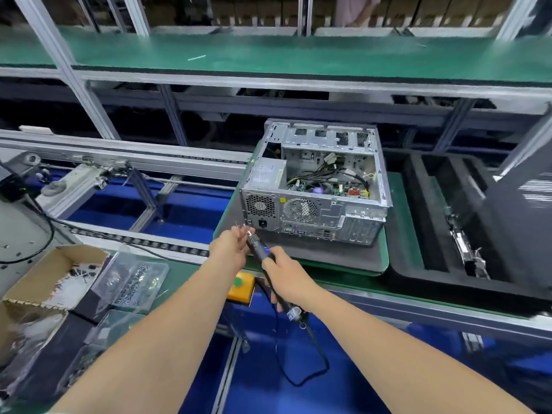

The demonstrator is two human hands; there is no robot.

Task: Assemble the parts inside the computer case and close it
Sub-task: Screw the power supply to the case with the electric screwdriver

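Observation:
An open computer case [316, 186] lies on its side on a dark mat over a green pallet [397, 216], its rear panel facing me, with motherboard, cables and power supply showing inside. My right hand [286, 276] grips a black electric screwdriver [261, 249] by its body, the cord trailing down below. My left hand [231, 243] pinches something small at the screwdriver's tip, just in front of the case's lower left rear corner. What it pinches is too small to tell for sure.
A clear plastic box of screws [134, 282] and a cardboard box [50, 279] sit at the left. A yellow box with a green button [240, 286] sits under my wrists. A black foam tray [448, 228] lies to the right. Conveyor rails run at the left.

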